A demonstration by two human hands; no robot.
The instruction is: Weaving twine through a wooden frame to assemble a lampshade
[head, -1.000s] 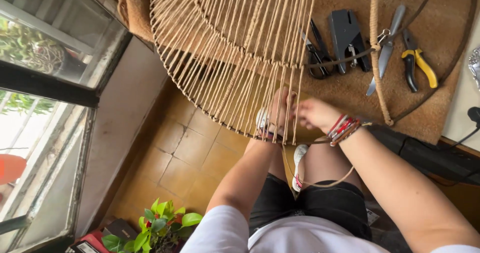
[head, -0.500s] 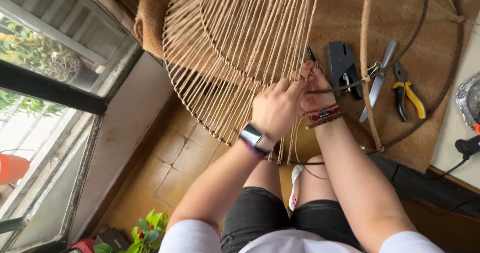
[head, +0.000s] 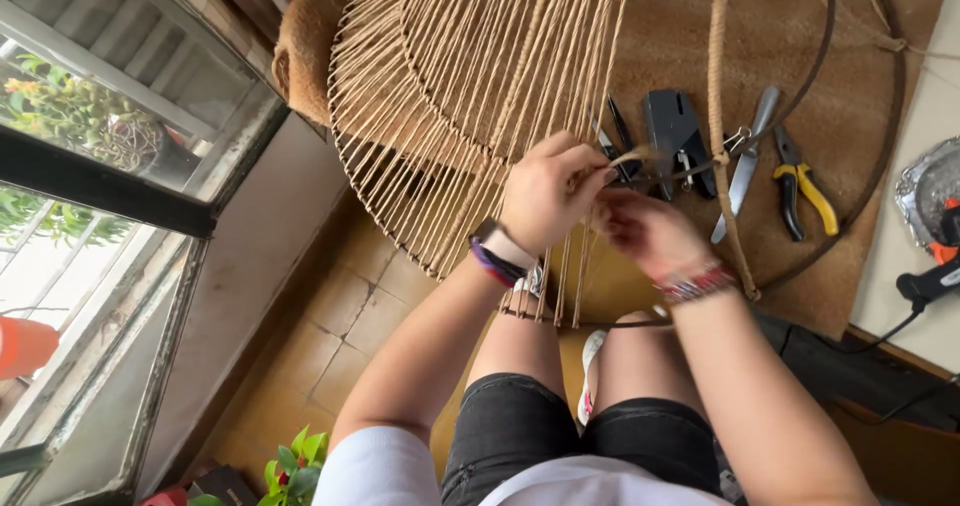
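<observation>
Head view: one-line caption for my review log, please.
Both hands, left hand and right hand, pinch a tan cord at a round woven frame, with pliers on the brown mat.

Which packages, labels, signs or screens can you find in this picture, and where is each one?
Smartwatch: on the left wrist, by the rope-wound frame; small dark face, purple strap, nothing readable on it.
Packages, labels, signs: none in view; only loose tools such as yellow-handled pliers lie on the brown mat.
</observation>
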